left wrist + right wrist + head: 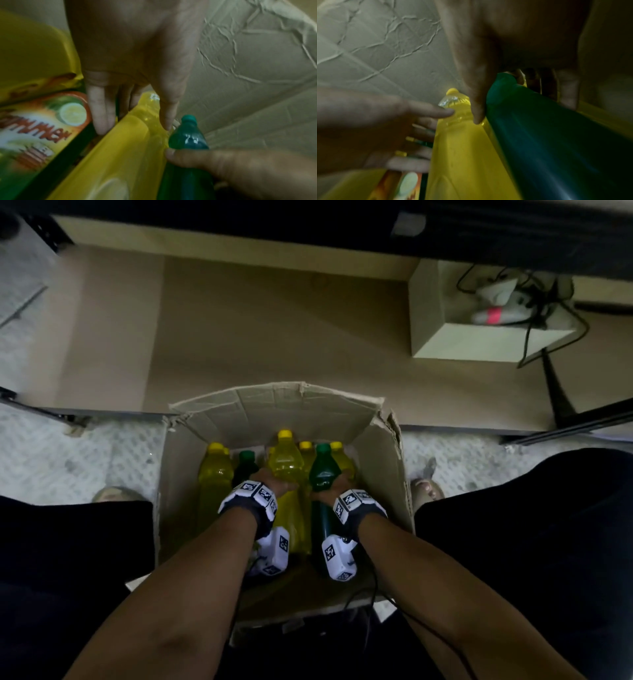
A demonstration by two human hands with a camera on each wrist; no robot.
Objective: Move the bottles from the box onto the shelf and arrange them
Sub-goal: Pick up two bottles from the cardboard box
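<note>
An open cardboard box (274,409) stands on the floor between my legs, holding several yellow and green bottles upright. My left hand (274,482) grips the shoulder of the tall yellow bottle (286,463) in the middle; in the left wrist view its thumb (168,116) lies on one side of that bottle (133,155) and its fingers (101,115) reach down the other. My right hand (337,486) is wrapped round the dark green bottle (323,470) beside it, thumb (477,102) against the green body (547,135). The beige shelf board (274,337) lies just beyond the box.
More bottles stand in the box: a yellow one (215,474) at the left, a small green one (246,462), and yellow-capped ones (306,445) at the back. A white box (479,340) with cables sits on the shelf's right part. My feet (424,487) flank the box.
</note>
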